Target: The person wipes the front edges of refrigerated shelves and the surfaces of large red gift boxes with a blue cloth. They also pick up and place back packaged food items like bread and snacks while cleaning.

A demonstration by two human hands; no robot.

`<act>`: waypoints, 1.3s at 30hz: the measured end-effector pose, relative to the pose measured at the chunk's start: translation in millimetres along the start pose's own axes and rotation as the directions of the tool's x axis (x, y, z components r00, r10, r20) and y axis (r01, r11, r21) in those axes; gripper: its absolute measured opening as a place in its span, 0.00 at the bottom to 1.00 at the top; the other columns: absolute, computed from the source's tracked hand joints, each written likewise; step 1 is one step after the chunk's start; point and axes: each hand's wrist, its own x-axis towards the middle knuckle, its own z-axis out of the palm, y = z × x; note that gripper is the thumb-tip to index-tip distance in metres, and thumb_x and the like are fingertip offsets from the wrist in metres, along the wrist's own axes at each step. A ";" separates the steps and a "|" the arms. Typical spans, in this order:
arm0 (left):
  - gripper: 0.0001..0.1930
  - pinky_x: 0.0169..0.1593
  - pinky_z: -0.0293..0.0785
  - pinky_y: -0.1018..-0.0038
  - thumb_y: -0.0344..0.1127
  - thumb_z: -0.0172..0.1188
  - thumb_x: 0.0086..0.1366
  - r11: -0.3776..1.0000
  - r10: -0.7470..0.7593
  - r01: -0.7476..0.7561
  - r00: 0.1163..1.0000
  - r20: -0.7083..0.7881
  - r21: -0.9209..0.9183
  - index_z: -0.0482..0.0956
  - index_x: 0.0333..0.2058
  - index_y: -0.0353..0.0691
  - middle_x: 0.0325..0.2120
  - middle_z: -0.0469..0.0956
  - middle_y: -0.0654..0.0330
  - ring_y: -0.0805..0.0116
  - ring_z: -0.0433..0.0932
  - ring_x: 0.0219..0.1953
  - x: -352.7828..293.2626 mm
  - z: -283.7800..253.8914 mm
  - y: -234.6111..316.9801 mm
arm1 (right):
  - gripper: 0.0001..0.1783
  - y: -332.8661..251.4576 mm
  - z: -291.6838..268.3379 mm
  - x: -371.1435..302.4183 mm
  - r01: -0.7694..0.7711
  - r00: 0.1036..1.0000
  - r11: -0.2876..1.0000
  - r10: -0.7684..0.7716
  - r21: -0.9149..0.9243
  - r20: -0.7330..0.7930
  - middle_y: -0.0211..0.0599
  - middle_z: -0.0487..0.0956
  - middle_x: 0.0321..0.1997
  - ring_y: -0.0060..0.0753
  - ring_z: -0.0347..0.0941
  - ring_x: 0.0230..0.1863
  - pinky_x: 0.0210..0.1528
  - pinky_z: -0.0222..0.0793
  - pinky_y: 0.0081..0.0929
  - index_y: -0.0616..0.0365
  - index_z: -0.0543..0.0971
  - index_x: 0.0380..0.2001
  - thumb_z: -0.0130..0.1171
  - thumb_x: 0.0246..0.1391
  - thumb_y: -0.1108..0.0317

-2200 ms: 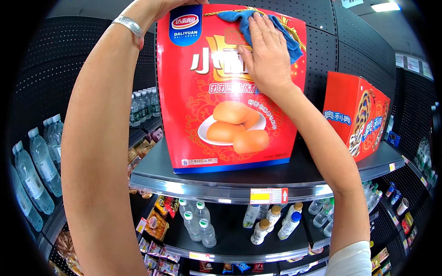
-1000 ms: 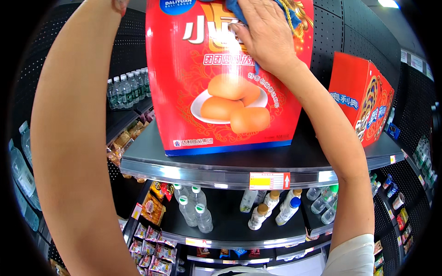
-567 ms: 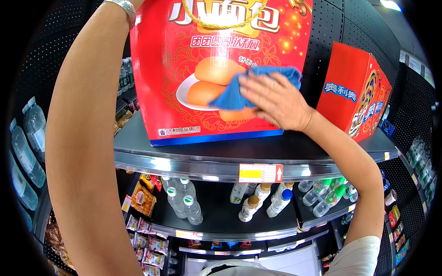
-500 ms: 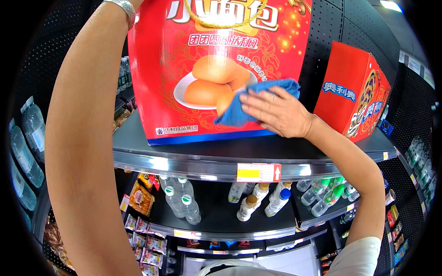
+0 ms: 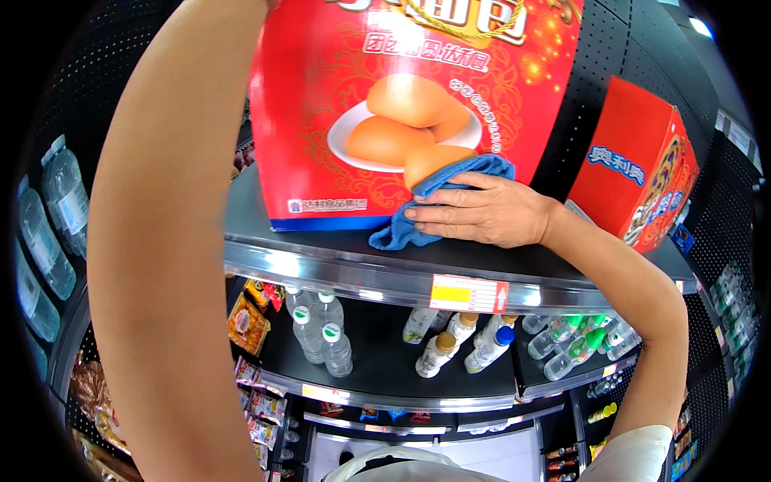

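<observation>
A large red gift box (image 5: 313,96) with a gold rope handle (image 5: 466,32) stands on the dark shelf. Pictured on its front are bread rolls on a white plate. My right hand (image 5: 494,211) presses a blue cloth (image 5: 462,173) against the box's lower front, near its bottom edge. Part of the cloth hangs over onto the shelf surface. My left forearm (image 5: 165,241) reaches up along the box's left side. Of my left hand, only a sliver shows at the upper edge, and its fingers are hidden.
Another red box (image 5: 618,161) stands to the right on the same shelf (image 5: 337,269). A price label (image 5: 470,294) sits on its clear front rail. Below are water bottles (image 5: 337,353), white bottles (image 5: 438,353) and green-capped bottles (image 5: 582,345). Large bottles (image 5: 48,241) line the left.
My right hand and the cloth have moved down the box front toward its bottom edge. The cloth has bunched, with one end drooping. The whole view has shifted slightly.
</observation>
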 end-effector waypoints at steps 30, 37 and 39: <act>0.24 0.38 0.71 0.50 0.48 0.46 0.70 0.995 0.072 -0.069 0.996 0.046 -0.071 0.79 0.23 0.35 0.25 0.77 0.41 0.37 0.77 0.33 0.0 -16.2 7.8 | 0.27 125.9 -92.4 94.4 -0.704 0.511 0.690 0.323 -0.172 -0.797 0.40 0.70 0.66 0.42 0.60 0.71 0.70 0.55 0.43 0.56 0.73 0.59 0.57 0.55 0.70; 0.25 0.39 0.71 0.50 0.48 0.44 0.71 0.994 0.028 -0.020 0.997 0.076 -0.108 0.79 0.24 0.35 0.24 0.77 0.41 0.38 0.77 0.32 -3.3 -17.6 13.8 | 0.32 158.7 -117.1 72.2 -0.846 0.273 0.532 0.452 0.011 -0.849 0.53 0.65 0.69 0.51 0.56 0.73 0.72 0.50 0.44 0.65 0.65 0.64 0.56 0.58 0.63; 0.26 0.38 0.71 0.50 0.48 0.43 0.71 0.995 0.026 -0.018 0.997 0.073 -0.101 0.79 0.24 0.35 0.24 0.77 0.41 0.38 0.77 0.31 -2.8 -18.0 14.0 | 0.28 160.1 -117.4 86.9 -0.850 0.221 0.527 0.393 0.022 -0.892 0.49 0.68 0.67 0.49 0.59 0.71 0.71 0.52 0.45 0.61 0.70 0.60 0.56 0.58 0.63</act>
